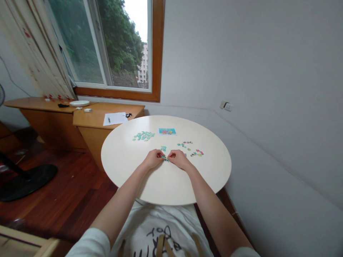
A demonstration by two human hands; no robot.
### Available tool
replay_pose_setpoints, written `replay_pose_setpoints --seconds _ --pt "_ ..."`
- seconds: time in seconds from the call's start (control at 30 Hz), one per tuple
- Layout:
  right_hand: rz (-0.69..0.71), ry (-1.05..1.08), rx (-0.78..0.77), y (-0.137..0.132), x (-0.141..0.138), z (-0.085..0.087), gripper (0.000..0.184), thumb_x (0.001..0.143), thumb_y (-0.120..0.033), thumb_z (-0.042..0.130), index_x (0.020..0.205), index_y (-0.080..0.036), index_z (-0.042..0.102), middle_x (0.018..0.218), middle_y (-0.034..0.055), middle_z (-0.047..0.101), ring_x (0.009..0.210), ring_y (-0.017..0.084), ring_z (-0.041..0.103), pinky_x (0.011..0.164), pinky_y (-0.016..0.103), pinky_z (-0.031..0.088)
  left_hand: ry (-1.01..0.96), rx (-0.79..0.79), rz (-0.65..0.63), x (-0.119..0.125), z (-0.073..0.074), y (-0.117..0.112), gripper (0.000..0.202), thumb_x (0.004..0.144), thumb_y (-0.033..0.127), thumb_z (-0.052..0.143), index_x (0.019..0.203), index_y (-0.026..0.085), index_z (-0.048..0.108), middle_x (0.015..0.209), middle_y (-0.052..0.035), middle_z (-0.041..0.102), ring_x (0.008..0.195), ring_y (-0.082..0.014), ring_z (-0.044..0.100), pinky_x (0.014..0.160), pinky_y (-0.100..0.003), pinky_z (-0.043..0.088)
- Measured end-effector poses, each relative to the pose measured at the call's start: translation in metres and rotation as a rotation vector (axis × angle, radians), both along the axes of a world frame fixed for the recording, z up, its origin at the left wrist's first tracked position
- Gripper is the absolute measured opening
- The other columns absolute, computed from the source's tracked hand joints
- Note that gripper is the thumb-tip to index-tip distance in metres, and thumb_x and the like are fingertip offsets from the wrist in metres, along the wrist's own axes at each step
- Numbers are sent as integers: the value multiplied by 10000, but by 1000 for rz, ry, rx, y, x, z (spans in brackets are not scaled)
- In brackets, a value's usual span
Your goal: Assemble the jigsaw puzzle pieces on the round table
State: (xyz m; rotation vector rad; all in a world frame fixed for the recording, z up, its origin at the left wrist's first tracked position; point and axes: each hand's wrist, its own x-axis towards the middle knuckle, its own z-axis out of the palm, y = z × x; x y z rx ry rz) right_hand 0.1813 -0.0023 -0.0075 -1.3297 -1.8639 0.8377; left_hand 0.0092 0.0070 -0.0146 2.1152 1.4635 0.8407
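Between my two hands, on the white oval table (166, 189), lie a few joined jigsaw puzzle pieces (165, 158) in teal, yellow and black. My left hand (153, 159) has its fingers pinched at their left side. From the right, my right hand (179, 158) pinches at the edge of the same pieces; the fingertips partly hide them. Just beyond the hands sits a small teal cluster of pieces (163, 148). Loose colourful pieces (197, 153) are spread to the right, with more pieces (184, 144) farther back.
A pile of pale green pieces (144, 136) lies at the table's back left. Beside it is a picture card (167, 131). A wooden cabinet (107, 134) by the window carries paper (115, 119), keys (128, 115) and a white plate (79, 103). A fan base (29, 182) stands left.
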Motion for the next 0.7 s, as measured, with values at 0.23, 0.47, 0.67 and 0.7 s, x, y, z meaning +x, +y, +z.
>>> replay_pose_setpoints --seconds 0.23,0.47,0.67,0.7 --pt "38 43 3 4 6 -4 82 661 -218 618 675 -143 651 606 5 611 601 118 541 582 231 424 -6 -10 2 0 4 -3 138 669 172 633 789 140 693 708 -24 643 641 -131 542 600 -235 408" --pt "79 -55 87 7 10 -7 171 650 -234 674 790 -141 706 794 58 643 755 157 579 718 276 450 -5 -1 -1 0 2 -2 147 676 228 648 784 142 700 699 -23 643 632 -135 550 594 -238 407" --pt "101 -56 104 10 11 -10 152 662 -240 677 786 -159 712 811 58 632 818 172 582 754 292 446 -1 0 -14 0 -2 0 154 687 230 644 803 143 697 714 -24 643 632 -130 546 593 -233 403" --pt "105 -43 102 9 11 -10 152 652 -237 683 781 -159 708 808 53 633 804 166 577 751 290 446 -2 -1 -15 0 -2 1 153 688 227 644 804 142 697 717 -25 644 633 -129 546 593 -232 403"
